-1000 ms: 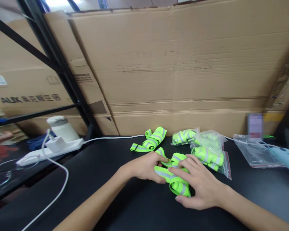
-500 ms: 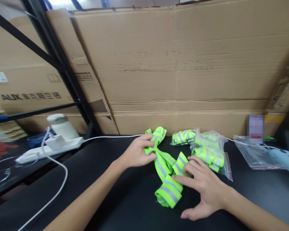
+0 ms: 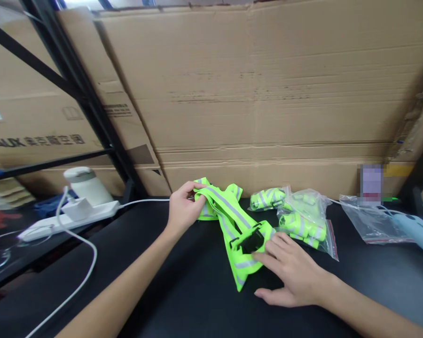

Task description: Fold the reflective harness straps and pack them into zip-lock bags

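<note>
A neon-green reflective strap (image 3: 229,225) with grey stripes lies partly unfolded on the black table, with black buckles (image 3: 252,240) showing near its right end. My left hand (image 3: 185,205) pinches its far left part between thumb and fingers, pulling the bands slantwise. My right hand (image 3: 291,270) lies at the strap's near right end, its fingertips touching the fabric beside the buckles. The thumb of that hand is stretched well away from the fingers. Just beyond are clear bags (image 3: 303,218) with rolled green straps in them.
An empty clear zip bag (image 3: 370,225) lies at the right by a light-blue device (image 3: 416,230). At the left are a white power strip (image 3: 102,213), its cable and a white bottle (image 3: 90,185). Cardboard (image 3: 268,117) walls off the back; a black metal frame (image 3: 95,112) rises at the left.
My left hand has moved left and slightly away, drawing the strap out of its bunched shape. The rolled near end has opened, bringing the black buckles into view. My right hand has shifted slightly left.
</note>
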